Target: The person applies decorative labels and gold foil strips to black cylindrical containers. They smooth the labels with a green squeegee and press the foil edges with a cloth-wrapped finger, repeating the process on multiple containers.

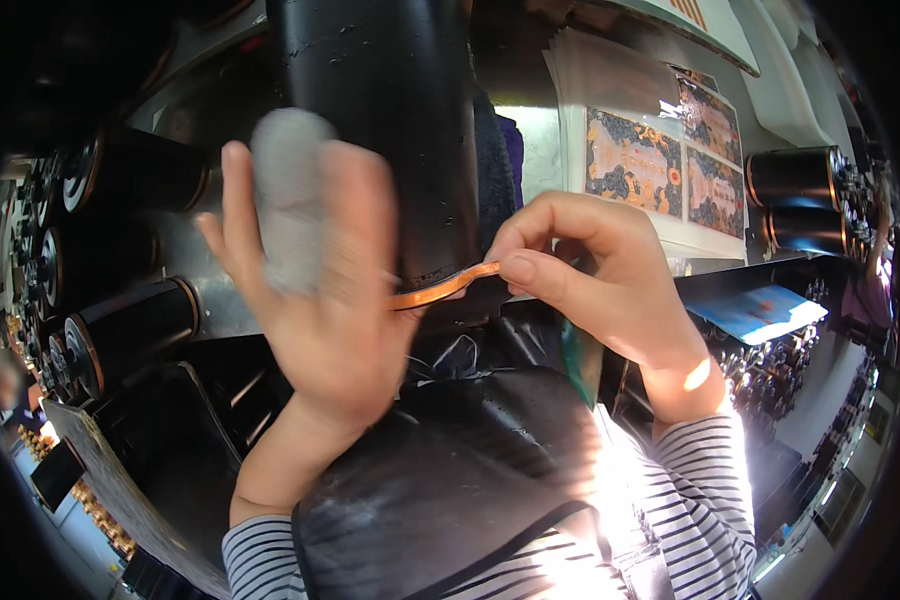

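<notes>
A large black cylinder [370,100] stretches away from me, with an orange-copper band [440,289] at its near end. My right hand [605,275] pinches the band's right end between thumb and index finger; that end curves off the cylinder. At the cylinder's left side is my left hand [315,310], smeared by motion, its fingers pointing up and spread. A pale grey, cloth-like cover [292,200] sits over its middle fingers. The left thumb is mostly hidden, so whether it touches the band cannot be made out. Below my right hand hangs a green pointed thing [578,365], partly hidden.
Printed sheets [635,165] with dark and orange patterns lie in clear sleeves at the right. More black rollers [130,330] stand along the left, and others [800,195] at the far right. A blue sheet [760,312] lies beyond my right forearm. A black apron [440,450] covers my lap.
</notes>
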{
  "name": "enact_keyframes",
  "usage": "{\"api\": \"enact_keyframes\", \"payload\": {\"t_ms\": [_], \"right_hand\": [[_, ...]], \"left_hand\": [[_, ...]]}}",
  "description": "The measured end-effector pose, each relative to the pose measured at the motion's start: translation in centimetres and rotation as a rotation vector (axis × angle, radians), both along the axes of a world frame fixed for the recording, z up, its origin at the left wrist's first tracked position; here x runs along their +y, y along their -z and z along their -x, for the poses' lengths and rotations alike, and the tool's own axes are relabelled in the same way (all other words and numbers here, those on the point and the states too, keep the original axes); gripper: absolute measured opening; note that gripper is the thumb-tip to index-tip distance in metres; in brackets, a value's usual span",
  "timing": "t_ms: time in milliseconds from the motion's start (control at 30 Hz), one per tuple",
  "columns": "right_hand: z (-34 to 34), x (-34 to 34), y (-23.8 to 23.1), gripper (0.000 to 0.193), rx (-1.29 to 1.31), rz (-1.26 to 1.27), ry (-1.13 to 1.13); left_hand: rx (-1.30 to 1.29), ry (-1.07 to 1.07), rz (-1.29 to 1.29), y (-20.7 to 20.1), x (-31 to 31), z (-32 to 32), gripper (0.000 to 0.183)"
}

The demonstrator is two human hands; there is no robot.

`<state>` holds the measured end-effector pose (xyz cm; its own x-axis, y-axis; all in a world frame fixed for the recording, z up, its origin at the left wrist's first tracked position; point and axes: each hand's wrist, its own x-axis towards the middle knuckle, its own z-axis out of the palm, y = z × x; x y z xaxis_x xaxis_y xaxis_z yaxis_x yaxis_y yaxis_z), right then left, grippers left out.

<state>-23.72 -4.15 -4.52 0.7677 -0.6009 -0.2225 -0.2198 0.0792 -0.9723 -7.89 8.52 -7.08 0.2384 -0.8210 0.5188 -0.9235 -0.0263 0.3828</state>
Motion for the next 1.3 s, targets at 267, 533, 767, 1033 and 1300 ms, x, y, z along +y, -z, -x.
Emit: {"api": "enact_keyframes", "payload": {"t_ms": [267,533,767,1033,1300], "right_hand": [[-1.0,0.0,-0.1,0.015,-0.025,0.074,-0.061],[-0.1,0.2,0.1,0.013,-0.107,-0.21,0.026],[-0.4,0.4,-0.6,0.012,-0.022,0.046,-0.041],[-0.5,0.5,-0.2,0.011,-0.092,0.151,-0.079],[0.4,0.1,-0.3,0.009,-0.025,0.067,-0.046]], "left_hand": [[0.16,0.006,-0.176,0.2,4.9,-0.5,0.052],[-0.313,0.145,-0.116,-0.7,2.3,1.5,0.042],[0.254,-0.046,-0.094,0.2,1.2,-1.0,0.068],[-0.027,0.061,-0.205,-0.9,5.1,1.5,0.034],[0.385,0.297,-0.086,-2.6,0.4,-2.2,0.056]]}}
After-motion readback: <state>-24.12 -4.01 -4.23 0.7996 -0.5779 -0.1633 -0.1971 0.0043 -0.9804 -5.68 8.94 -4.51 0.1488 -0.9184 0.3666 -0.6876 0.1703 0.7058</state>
